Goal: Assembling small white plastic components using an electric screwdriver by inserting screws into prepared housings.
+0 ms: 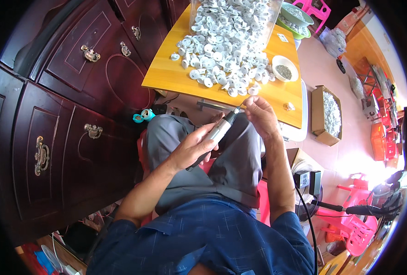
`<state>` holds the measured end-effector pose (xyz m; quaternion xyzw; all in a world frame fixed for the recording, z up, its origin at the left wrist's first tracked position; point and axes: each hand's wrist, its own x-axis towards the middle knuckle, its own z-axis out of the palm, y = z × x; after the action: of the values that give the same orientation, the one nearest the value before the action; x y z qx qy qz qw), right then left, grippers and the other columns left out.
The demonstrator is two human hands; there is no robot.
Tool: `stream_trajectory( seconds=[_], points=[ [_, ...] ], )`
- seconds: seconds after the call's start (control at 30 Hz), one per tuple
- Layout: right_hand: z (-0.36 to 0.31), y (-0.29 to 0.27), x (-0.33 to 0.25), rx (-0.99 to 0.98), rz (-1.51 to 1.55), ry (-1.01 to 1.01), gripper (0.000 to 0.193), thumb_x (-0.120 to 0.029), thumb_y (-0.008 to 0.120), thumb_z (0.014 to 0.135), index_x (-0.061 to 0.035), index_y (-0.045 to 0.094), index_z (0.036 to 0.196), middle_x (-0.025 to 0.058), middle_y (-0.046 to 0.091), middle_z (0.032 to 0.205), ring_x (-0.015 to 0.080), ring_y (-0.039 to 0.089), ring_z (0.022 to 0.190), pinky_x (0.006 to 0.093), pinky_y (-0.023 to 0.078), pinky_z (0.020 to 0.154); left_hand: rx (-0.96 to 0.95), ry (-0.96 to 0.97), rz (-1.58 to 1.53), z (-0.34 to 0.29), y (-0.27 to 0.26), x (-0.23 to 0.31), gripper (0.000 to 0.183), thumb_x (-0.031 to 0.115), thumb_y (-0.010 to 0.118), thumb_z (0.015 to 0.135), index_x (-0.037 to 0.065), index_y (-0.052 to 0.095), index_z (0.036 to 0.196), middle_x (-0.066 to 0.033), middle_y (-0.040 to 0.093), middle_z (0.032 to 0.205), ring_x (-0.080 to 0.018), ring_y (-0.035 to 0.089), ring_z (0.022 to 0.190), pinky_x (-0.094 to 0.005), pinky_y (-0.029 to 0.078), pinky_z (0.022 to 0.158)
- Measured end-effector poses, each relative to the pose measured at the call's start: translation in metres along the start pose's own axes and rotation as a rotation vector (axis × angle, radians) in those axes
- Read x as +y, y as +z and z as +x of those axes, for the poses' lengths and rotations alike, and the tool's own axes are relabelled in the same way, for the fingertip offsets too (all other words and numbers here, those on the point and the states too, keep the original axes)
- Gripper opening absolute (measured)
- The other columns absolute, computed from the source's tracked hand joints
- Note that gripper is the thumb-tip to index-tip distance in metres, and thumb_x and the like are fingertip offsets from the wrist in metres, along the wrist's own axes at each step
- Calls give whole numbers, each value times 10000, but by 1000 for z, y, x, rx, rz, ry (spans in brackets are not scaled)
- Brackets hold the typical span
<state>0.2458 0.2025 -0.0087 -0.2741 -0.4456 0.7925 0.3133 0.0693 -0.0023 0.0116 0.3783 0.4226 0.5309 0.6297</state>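
Observation:
My left hand (190,149) is wrapped round a slim silver and black electric screwdriver (218,131), held over my lap and tilted up toward the table's near edge. At its bit, the thumb and forefinger of my right hand (262,117) are pinched together. Whatever lies between those fingertips is too small to make out. Just beyond the hands, a large heap of small white plastic parts (222,57) spreads over the yellow wooden table (176,75). Beside the heap stands a white bowl (294,69) with many tiny greyish metal pieces in it.
A clear bin (273,23) spills the heap at the back. One small part (289,106) lies near the table's right edge. Dark drawer cabinets (79,151) line the left. On the floor at right are a cardboard box (320,117) of white parts and pink stools (360,233).

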Motion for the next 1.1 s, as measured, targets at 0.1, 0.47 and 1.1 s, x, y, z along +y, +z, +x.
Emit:
stream_trajectory(
  seconds=[0.1, 0.47, 1.1],
  points=[
    [-1, -1, 5, -35, 20, -11, 43, -129, 667, 939, -97, 641, 951, -26, 643, 877, 37, 572, 672, 167, 469, 578, -6, -13, -7, 0, 2, 0, 691, 376, 602, 956, 16, 321, 1476, -76, 581, 977, -77, 559, 636, -209, 466, 515],
    [-6, 0, 7, 54, -17, 3, 60, -112, 686, 919, -95, 648, 962, -12, 671, 874, 36, 599, 658, 164, 498, 575, -36, -45, -14, -1, 2, 0, 596, 307, 547, 999, -16, 335, 1452, -81, 597, 951, -87, 561, 664, -219, 477, 573],
    [23, 1, -5, 491, -1214, -496, 262, -150, 744, 804, -77, 653, 1040, 132, 654, 947, 234, 656, 738, 354, 523, 697, 9, 15, 31, -1, 0, 2, 707, 419, 588, 955, 8, 330, 1470, -81, 568, 972, -78, 548, 643, -207, 461, 518]
  ],
)
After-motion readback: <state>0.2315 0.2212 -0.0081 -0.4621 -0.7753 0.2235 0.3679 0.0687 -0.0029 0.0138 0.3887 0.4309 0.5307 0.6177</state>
